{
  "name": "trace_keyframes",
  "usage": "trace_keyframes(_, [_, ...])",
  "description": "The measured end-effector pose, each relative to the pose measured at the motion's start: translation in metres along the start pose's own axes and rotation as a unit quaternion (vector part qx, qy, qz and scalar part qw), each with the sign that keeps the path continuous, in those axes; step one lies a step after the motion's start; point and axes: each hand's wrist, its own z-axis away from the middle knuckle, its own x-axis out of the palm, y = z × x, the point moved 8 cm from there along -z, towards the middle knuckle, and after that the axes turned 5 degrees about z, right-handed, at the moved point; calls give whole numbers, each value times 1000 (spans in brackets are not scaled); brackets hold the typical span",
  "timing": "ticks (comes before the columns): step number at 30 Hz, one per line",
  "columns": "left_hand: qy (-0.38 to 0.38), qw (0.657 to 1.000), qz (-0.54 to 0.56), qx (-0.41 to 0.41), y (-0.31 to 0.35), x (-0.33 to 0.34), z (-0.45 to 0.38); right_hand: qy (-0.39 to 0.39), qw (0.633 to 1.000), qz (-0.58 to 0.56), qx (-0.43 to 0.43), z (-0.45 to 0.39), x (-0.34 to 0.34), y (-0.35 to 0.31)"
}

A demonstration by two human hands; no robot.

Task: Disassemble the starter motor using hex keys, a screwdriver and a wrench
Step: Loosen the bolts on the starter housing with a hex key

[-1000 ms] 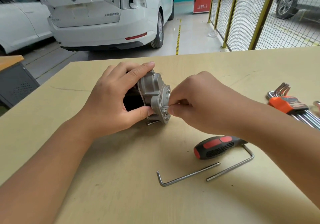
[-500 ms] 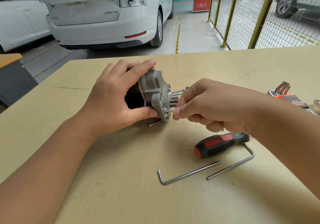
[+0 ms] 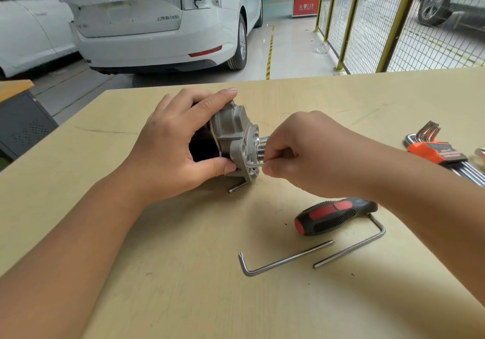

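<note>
The grey starter motor [image 3: 233,139] lies on its side on the wooden table [image 3: 183,286], its flange and pinion facing right. My left hand [image 3: 181,144] grips its body, fingers over the top and thumb below. My right hand [image 3: 296,155] pinches a thin metal bolt [image 3: 256,164] that sticks out of the flange's lower part. A loose long bolt [image 3: 236,188] lies on the table under the motor. Near me lie two hex keys [image 3: 283,260] [image 3: 354,244] and a red-and-black screwdriver [image 3: 330,215], its shaft hidden behind my right forearm.
A set of hex keys in an orange holder [image 3: 438,152] lies at the table's right edge. Beyond the table's far edge stand a white car [image 3: 157,24] and a yellow mesh fence [image 3: 393,24]. A grey cabinet [image 3: 21,121] stands at the left.
My right hand first drew a little to the right of the flange, exposing the pinion and the bolt, then closed in on it again. My left hand kept its grip on the motor.
</note>
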Motion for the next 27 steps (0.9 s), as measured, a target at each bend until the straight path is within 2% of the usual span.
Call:
trace_keyframes(7, [-5, 1000, 3, -7, -2, 0, -1, 80, 979, 176, -62, 13, -4, -21])
trace_keyframes(10, [-3, 1000, 2, -8, -1, 0, 1, 100, 975, 182, -78, 18, -2, -23])
trace_keyframes(14, [22, 997, -72, 12, 11, -3, 5, 102, 990, 87, -34, 14, -3, -10])
trace_keyframes(18, [59, 984, -112, 123, 50, 14, 7, 95, 995, -24, 16, 9, -7, 2])
trace_keyframes(21, [70, 973, -149, 164, 62, 28, 5, 75, 992, -92, 40, 8, -7, 11])
trace_keyframes(25, [89, 975, -122, 166, 56, 24, 4, 20, 973, -222, 54, 7, -3, 19])
trace_keyframes(27, [95, 978, -106, 152, 54, 24, 4, -17, 968, -249, 33, 9, -6, 20])
